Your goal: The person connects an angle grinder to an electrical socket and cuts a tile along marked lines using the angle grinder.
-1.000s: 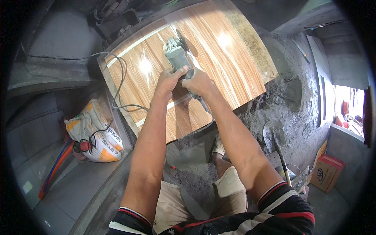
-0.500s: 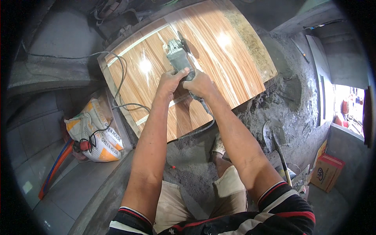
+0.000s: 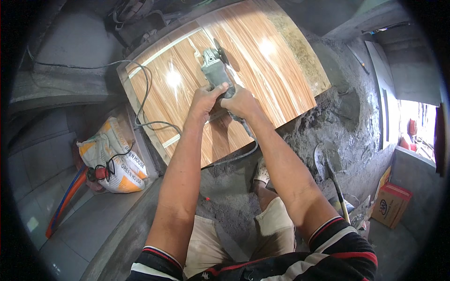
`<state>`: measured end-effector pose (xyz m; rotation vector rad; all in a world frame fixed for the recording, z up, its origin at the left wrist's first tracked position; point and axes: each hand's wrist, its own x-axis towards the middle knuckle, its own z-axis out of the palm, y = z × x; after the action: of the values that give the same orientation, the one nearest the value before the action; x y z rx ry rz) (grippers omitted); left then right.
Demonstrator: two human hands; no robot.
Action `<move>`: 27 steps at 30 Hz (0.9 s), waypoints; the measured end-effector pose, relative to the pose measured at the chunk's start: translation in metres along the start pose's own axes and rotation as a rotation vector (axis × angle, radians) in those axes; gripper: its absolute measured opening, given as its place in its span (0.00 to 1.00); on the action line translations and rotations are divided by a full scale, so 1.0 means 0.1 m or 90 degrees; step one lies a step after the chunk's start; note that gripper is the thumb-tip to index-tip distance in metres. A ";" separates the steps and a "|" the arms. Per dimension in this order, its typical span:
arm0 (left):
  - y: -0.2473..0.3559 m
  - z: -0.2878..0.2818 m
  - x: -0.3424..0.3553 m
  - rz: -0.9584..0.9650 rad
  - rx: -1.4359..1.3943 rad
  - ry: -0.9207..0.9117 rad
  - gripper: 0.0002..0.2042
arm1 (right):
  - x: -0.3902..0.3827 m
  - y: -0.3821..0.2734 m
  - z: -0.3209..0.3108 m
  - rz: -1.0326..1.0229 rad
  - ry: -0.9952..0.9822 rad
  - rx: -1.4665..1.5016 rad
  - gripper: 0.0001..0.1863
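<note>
Both my hands are closed around the body of a grey angle grinder (image 3: 215,72). My left hand (image 3: 205,100) grips its left side, with the thumb laid over the top. From the right, my right hand (image 3: 240,102) wraps the rear part of the body. The grinder's dark disc (image 3: 220,51) stands on edge at the far end, over a wood-patterned tile (image 3: 267,79); whether it touches the surface I cannot tell. A dark power cord (image 3: 236,158) loops from the tool's rear end across the tile's left side.
Printed white-and-yellow sacks (image 3: 119,161) lie at the left beside an orange-and-blue hose (image 3: 65,203). A shovel (image 3: 333,173) rests on the wet cement (image 3: 347,122) at the right. Farther right stand a cardboard box (image 3: 393,206) and a pale panel (image 3: 383,93). My foot (image 3: 262,173) is beside the tile's near edge.
The grinder has shifted very slightly nearer and to the right, with both hands still around it. Its disc has moved a little along the tile. The surroundings look the same.
</note>
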<state>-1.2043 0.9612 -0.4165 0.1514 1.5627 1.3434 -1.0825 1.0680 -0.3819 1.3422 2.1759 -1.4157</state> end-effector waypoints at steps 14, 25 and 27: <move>0.03 0.00 -0.02 -0.016 0.006 -0.001 0.27 | 0.03 0.02 0.03 -0.006 -0.018 0.030 0.34; -0.01 0.07 -0.13 -0.022 -0.006 0.007 0.25 | -0.11 0.07 0.00 -0.008 -0.010 0.032 0.35; -0.03 0.09 -0.12 -0.025 -0.020 0.006 0.24 | -0.11 0.10 0.00 -0.009 0.000 0.019 0.35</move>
<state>-1.1907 0.9576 -0.4107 0.0958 1.5441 1.3390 -1.0689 1.0626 -0.3816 1.3384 2.1768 -1.4594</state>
